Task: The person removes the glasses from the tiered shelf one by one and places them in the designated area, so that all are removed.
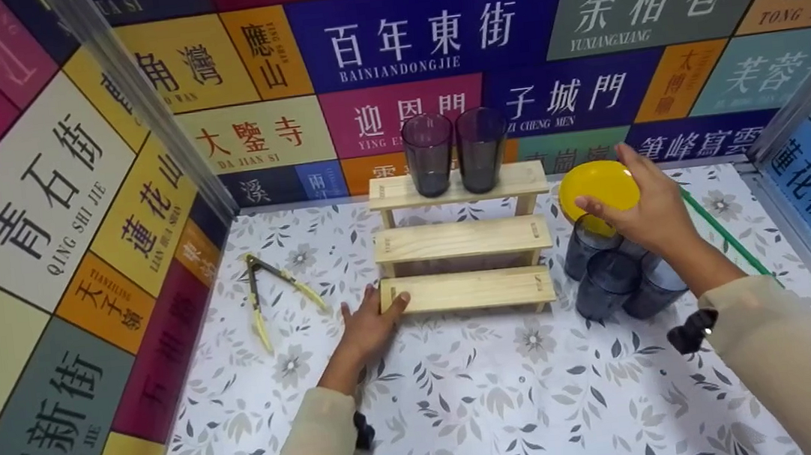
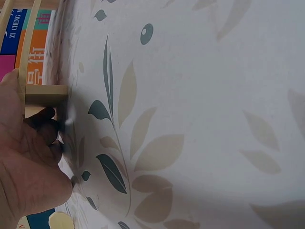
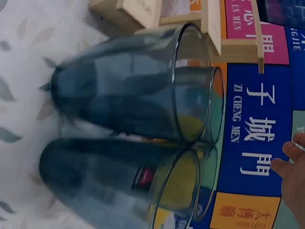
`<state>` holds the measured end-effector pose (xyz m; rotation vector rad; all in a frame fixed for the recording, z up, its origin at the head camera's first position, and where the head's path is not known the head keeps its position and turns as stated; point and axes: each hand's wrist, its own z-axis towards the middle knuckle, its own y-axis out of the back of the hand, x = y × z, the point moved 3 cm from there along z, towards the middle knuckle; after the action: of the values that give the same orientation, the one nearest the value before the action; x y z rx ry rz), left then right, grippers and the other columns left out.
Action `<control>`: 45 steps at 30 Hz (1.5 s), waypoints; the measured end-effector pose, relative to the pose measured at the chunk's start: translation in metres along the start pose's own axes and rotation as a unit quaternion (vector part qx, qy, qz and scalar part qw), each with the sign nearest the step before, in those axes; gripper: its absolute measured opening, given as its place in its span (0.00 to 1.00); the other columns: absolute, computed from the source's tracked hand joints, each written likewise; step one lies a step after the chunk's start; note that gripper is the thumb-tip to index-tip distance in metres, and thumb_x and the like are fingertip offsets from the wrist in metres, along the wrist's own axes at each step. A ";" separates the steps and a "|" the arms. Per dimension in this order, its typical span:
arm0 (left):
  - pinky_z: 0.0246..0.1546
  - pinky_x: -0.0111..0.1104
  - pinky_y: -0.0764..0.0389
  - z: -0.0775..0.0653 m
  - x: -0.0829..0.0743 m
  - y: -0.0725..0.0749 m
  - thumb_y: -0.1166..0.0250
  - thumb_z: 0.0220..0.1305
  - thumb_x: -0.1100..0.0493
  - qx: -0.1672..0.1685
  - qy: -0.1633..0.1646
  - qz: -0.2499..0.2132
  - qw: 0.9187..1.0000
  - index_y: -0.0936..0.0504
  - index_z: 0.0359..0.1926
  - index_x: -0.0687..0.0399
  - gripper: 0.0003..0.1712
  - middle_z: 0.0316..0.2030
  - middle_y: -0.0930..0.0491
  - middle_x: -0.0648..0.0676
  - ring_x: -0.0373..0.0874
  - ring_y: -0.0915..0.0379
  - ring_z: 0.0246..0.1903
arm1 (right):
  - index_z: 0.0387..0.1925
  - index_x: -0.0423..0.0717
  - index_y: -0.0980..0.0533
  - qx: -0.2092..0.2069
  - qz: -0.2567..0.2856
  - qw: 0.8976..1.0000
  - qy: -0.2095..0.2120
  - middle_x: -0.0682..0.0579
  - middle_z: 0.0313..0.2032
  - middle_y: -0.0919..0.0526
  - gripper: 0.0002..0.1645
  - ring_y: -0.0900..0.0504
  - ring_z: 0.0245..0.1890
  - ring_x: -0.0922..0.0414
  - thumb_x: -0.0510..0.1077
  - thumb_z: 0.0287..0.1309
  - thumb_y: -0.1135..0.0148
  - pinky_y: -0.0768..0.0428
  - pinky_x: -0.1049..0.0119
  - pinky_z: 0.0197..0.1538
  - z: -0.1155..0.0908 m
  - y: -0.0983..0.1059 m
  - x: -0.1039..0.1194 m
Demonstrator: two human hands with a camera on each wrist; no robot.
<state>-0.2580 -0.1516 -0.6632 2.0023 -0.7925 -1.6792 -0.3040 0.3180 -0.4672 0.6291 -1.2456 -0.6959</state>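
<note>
My left hand [image 1: 367,326] grips the left end of the lowest step of a three-tier wooden display stand [image 1: 469,290]. The thumb lies on top of the board; in the left wrist view the other fingers curl beneath it. Above a cluster of several dark tinted drinking glasses [image 1: 607,285] hovers my right hand [image 1: 656,209], thumb and fingers spread apart. A round yellow dish [image 1: 596,188] shows behind that hand in the head view, and through the upright glasses [image 3: 124,86] in the right wrist view. Two similar tumblers [image 1: 431,161] stand side by side on the top step.
Open tongs [image 1: 255,292] with pale yellow ends lie on the floral tabletop [image 1: 454,403], left of the stand. A green-edged object [image 1: 729,233] lies behind my right forearm. Walls of coloured street-name panels [image 1: 429,25] enclose the back and both sides.
</note>
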 end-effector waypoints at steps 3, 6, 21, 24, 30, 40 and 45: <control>0.87 0.62 0.81 -0.006 -0.010 0.006 0.50 0.75 0.17 0.008 0.010 -0.003 1.000 0.41 0.88 0.54 0.60 0.88 0.47 0.65 0.63 0.56 0.89 | 0.91 0.52 0.50 0.009 -0.003 1.000 0.004 0.37 0.87 0.43 0.68 0.44 0.86 0.27 0.73 0.64 0.26 0.46 0.20 0.83 0.009 -0.008 0.010; 0.88 0.61 0.81 -0.014 -0.020 0.011 0.49 0.79 0.22 0.014 0.021 0.005 1.000 0.43 0.89 0.54 0.56 0.88 0.50 0.65 0.63 0.57 0.89 | 0.91 0.52 0.49 0.017 -0.011 1.000 0.008 0.36 0.88 0.44 0.69 0.44 0.85 0.27 0.75 0.64 0.27 0.45 0.20 0.82 0.017 -0.013 0.020; 0.88 0.59 0.82 -0.019 -0.023 0.016 0.50 0.80 0.23 0.016 0.031 0.010 0.999 0.44 0.89 0.51 0.54 0.89 0.50 0.62 0.60 0.60 0.90 | 0.91 0.58 0.49 0.053 0.026 0.998 0.039 0.44 0.89 0.44 0.70 0.50 0.90 0.36 0.78 0.61 0.26 0.49 0.25 0.86 0.057 -0.038 0.078; 0.87 0.60 0.84 -0.013 -0.013 0.011 0.52 0.77 0.17 0.012 0.019 0.001 1.000 0.43 0.89 0.52 0.58 0.88 0.49 0.64 0.60 0.59 0.90 | 0.91 0.57 0.49 0.059 0.036 0.997 0.046 0.45 0.88 0.41 0.71 0.48 0.89 0.38 0.78 0.60 0.25 0.48 0.27 0.87 0.065 -0.043 0.091; 0.88 0.59 0.82 -0.014 -0.018 0.011 0.51 0.78 0.19 0.015 0.013 0.002 1.000 0.42 0.89 0.52 0.56 0.88 0.46 0.63 0.57 0.59 0.90 | 0.90 0.55 0.47 0.060 0.062 0.995 0.043 0.45 0.86 0.37 0.73 0.37 0.86 0.43 0.79 0.56 0.23 0.36 0.37 0.86 0.077 -0.056 0.111; 0.88 0.58 0.81 -0.019 -0.023 0.013 0.50 0.81 0.23 0.018 0.034 0.000 0.999 0.43 0.89 0.47 0.51 0.89 0.47 0.59 0.54 0.60 0.91 | 0.89 0.55 0.45 0.053 0.088 0.995 0.011 0.44 0.85 0.35 0.74 0.33 0.83 0.42 0.80 0.53 0.22 0.34 0.41 0.87 0.092 -0.068 0.132; 0.88 0.58 0.82 -0.021 -0.025 0.014 0.49 0.80 0.23 0.019 0.040 -0.008 0.999 0.43 0.90 0.46 0.51 0.89 0.49 0.59 0.55 0.62 0.91 | 0.87 0.52 0.40 0.038 0.135 0.990 0.004 0.46 0.80 0.27 0.71 0.27 0.78 0.46 0.76 0.53 0.18 0.30 0.47 0.84 0.097 -0.073 0.135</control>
<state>-0.2428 -0.1471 -0.6319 2.0921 -0.7890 -1.5939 -0.3847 0.1629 -0.4183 0.5122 -1.3253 -0.4222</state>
